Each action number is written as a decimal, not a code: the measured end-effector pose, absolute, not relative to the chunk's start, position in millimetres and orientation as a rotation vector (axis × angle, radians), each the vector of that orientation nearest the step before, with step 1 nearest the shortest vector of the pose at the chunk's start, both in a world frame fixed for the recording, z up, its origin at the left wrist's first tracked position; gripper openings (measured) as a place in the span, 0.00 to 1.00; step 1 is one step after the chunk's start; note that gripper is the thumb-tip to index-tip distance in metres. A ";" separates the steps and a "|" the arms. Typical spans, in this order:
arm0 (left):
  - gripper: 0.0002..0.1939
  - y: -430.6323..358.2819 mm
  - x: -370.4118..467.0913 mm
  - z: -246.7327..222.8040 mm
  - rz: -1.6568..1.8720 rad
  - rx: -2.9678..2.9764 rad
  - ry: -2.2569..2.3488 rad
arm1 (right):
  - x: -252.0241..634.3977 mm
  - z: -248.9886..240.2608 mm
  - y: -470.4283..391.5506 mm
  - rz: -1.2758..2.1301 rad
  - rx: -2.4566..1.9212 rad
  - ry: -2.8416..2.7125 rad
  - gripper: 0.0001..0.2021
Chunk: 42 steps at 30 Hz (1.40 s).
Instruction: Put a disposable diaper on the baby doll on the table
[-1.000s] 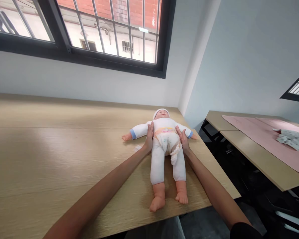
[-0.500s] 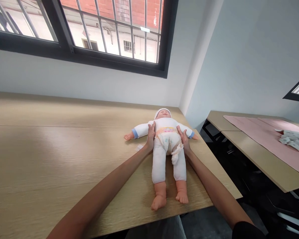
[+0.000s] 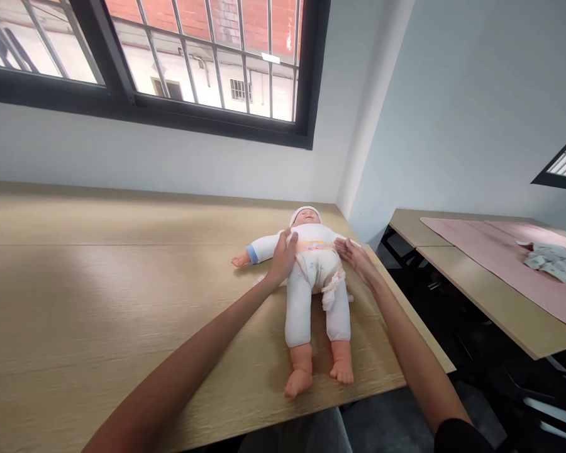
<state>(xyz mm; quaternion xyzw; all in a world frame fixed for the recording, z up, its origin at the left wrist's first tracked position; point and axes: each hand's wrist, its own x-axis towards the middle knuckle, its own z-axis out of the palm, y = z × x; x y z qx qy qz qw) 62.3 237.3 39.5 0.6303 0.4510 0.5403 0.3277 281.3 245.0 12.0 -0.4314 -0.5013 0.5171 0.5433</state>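
A baby doll in white clothing with blue cuffs and a white cap lies on its back, feet toward me. Round its hips is a diaper with a colourful waistband, and a crumpled, loose strip hangs over one thigh. My left hand rests against the doll's left-hand side in view, fingers extended, thumb up at the waistband. On the other side my right hand is stretched flat, its fingertips at the edge of the waistband. A bit of white material shows beside the doll under my left wrist.
The doll lies on a wooden table near its right edge. A window with bars is in the wall behind. Across a dark gap to the right, a second table bears a pink mat and a crumpled patterned cloth.
My right hand has shifted outward, its palm turning away from the doll's hip, and now covers the doll's cuff and hand there. My left hand stays at the doll's side, its thumb over the waist.
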 end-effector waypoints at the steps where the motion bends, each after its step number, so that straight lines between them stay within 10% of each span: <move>1: 0.28 234.5 61.0 46.0 1.429 1.752 1.201 | 292.5 17.1 243.7 1.137 -1.085 -1.247 0.28; 10: 0.13 207.6 116.1 63.7 0.660 2.994 0.769 | 334.7 23.3 222.9 1.458 -1.250 -2.286 0.16; 16: 0.19 216.7 127.3 50.9 0.460 3.189 0.798 | 321.7 9.6 221.5 1.097 -1.437 -2.419 0.09; 42: 0.12 213.2 119.9 54.4 0.420 3.193 0.838 | 329.8 18.3 227.8 1.131 -1.192 -1.565 0.24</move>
